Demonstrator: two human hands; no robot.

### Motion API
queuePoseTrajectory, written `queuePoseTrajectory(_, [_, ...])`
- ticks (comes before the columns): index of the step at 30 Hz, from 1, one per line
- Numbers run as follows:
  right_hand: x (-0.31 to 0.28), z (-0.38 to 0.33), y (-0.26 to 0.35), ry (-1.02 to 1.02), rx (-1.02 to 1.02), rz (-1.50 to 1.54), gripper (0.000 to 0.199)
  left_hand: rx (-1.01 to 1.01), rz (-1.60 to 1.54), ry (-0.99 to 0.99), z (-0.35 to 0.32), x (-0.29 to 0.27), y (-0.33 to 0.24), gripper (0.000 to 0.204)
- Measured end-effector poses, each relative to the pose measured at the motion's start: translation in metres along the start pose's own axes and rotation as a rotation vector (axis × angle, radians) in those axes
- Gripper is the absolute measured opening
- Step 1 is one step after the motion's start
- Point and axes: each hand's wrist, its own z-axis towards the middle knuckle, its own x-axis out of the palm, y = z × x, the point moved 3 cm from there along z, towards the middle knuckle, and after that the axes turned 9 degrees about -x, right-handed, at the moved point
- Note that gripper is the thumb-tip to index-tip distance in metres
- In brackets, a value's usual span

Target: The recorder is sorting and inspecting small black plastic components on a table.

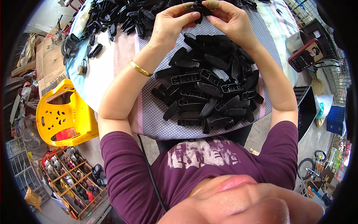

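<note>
At the far side of the table, my left hand (168,25) and my right hand (232,23) meet around a small black plastic part (197,16). Both sets of fingers are closed on it and cover much of its shape. Tan wraps circle a finger on each hand. Between my forearms lies a heap of long, curved black plastic pieces (209,89), some showing a ribbed, hollow side. Another large pile of black parts (125,16) spreads along the table's far left, just beyond my left hand.
The cloth-covered table (102,67) has a rounded near edge. A yellow plastic chair (80,112) stands at its left, and a shoe rack (72,179) is on the floor. To the right, a phone (307,55) leans near a metal can (296,41). A black cable (147,168) hangs along my front.
</note>
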Motion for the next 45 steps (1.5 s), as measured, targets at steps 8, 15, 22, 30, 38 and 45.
queuePoseTrajectory(8, [0.020,0.011,0.024,-0.050,0.361,-0.564,0.030,0.064,0.126,-0.097,0.005,-0.012,0.003,0.034])
queuePoseTrajectory(15, [0.037,0.021,0.043,0.185,0.063,-0.971,0.033,0.084,-0.083,-0.073,-0.008,0.005,-0.001,0.034])
queuePoseTrajectory(22, [0.017,0.017,0.026,0.188,0.436,-0.720,0.035,0.108,0.019,0.120,-0.010,0.003,-0.012,0.027])
queuePoseTrajectory(30, [0.022,0.018,0.032,0.379,0.453,-0.832,0.035,0.089,0.043,0.168,-0.011,-0.004,-0.021,0.024])
queuePoseTrajectory(38, [-0.129,0.010,0.020,0.182,0.609,-1.097,0.036,0.310,0.995,0.589,-0.064,0.073,-0.065,0.049])
queuePoseTrajectory(45, [-0.094,-0.002,-0.001,0.305,0.303,-1.429,0.040,0.778,1.463,-0.047,-0.014,0.030,-0.055,0.030])
